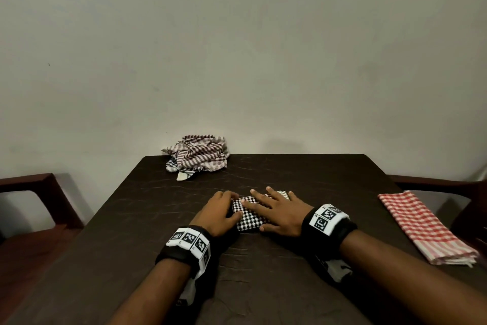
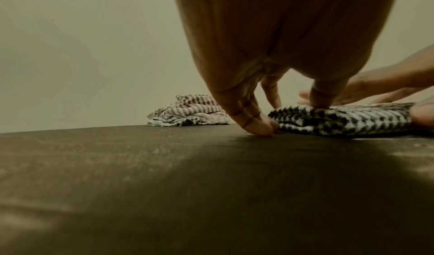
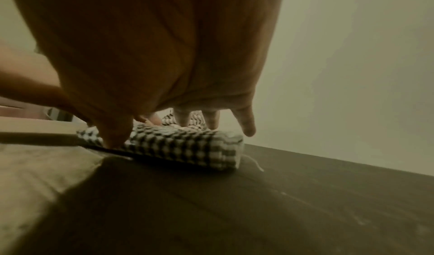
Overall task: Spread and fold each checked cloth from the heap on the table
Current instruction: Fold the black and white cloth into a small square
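A folded black-and-white checked cloth lies on the dark table near its middle. My left hand grips its left end, thumb on top and curled fingers at the edge, touching the table. My right hand lies flat across the cloth with straight, spread fingers pressing it down. The right wrist view shows the cloth as a thick bundle with the thumb at its near edge. The heap of crumpled checked cloths sits at the table's far left edge, against the wall.
A folded red-and-white checked cloth lies at the table's right edge. Dark red chairs stand to the left and right of the table. A plain wall rises right behind the table.
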